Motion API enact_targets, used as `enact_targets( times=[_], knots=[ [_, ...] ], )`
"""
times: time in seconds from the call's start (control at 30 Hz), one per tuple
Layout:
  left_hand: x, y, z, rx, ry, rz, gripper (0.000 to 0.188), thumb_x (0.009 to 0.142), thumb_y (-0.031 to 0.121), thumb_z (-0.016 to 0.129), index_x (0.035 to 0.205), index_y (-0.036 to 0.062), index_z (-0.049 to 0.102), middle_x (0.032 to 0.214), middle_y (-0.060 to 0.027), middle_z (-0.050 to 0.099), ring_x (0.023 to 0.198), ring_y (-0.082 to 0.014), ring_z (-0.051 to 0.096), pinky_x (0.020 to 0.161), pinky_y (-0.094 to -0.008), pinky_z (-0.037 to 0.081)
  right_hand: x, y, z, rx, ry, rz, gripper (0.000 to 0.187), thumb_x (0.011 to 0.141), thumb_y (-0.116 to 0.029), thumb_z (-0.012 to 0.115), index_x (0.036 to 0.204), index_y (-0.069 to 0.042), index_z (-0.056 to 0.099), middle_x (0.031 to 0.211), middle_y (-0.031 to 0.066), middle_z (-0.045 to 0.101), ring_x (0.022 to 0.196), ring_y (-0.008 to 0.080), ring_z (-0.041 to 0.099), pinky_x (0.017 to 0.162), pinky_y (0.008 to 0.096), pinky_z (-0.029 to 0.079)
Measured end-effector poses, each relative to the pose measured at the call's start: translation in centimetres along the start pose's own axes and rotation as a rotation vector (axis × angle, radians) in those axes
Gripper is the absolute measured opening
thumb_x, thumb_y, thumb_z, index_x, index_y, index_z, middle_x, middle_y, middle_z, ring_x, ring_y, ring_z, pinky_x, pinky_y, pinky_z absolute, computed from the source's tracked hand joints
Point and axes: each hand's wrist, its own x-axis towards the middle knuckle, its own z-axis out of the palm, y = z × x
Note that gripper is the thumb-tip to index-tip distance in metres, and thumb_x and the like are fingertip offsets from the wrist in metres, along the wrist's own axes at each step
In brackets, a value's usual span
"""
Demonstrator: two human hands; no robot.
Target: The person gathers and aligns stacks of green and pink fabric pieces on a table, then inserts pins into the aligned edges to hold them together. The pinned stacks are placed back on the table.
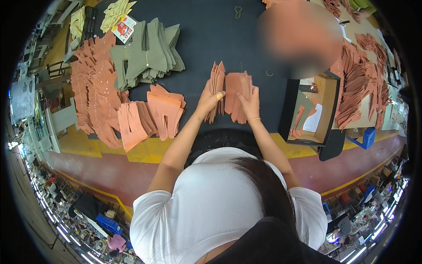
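Note:
My left hand [208, 102] is closed around a thin stack of salmon-coloured cut pieces [216, 74], its thumb pressed on the side. The stack is held on edge, its pointed ends away from me. Close beside it, my right hand [251, 107] grips a second stack of salmon cut pieces [233, 90], with its broad face showing and its layers slightly fanned. Both stacks are over the dark table [202, 39], near its front edge. Whether they rest on it I cannot tell.
At left lie salmon bundles [166, 110], a large salmon pile [94, 88] and tied green-grey pieces [149, 53]. To the right stands an open box [326, 110] with scraps inside. Beyond it are more salmon pieces [354, 92] and a person's green sleeve [362, 5].

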Motion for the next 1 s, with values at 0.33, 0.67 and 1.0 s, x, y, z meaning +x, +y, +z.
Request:
enact_targets(
  times=[0.33,0.67,1.0],
  knots=[
    [2.6,-1.1,-3.6,-0.156,-0.004,-0.134,0.041,0.093,0.016,0.059,0.129,0.0012,0.047,0.107,-0.0084,0.061,0.096,-0.0187,0.062,0.087,-0.0334,0.052,2.0,1.3,-8.8,-0.489,0.339,0.043,0.056,0.083,-0.022,0.074,0.125,0.005,0.049,0.115,0.0191,0.059,0.109,0.0281,0.061,0.093,0.0357,0.049],
    [6.0,-1.6,-7.1,-0.396,-0.393,-0.433,0.058,0.079,0.005,0.065,0.131,0.0034,0.042,0.108,-0.0163,0.062,0.087,-0.0264,0.067,0.078,-0.0384,0.058,11.5,-4.5,1.8,-0.177,-0.620,-0.014,0.075,0.080,-0.051,0.073,0.134,-0.003,0.051,0.125,0.0188,0.059,0.115,0.0325,0.058,0.096,0.0387,0.047],
    [5.9,1.2,-2.7,0.871,0.033,0.090,0.079,0.070,0.022,0.079,0.134,-0.0016,0.040,0.119,-0.0222,0.055,0.108,-0.0359,0.057,0.092,-0.0452,0.046,14.0,-2.1,3.6,-0.187,-0.771,0.044,0.065,0.084,-0.044,0.069,0.134,-0.006,0.052,0.123,0.0171,0.062,0.114,0.0274,0.059,0.096,0.0373,0.046]
  ],
)
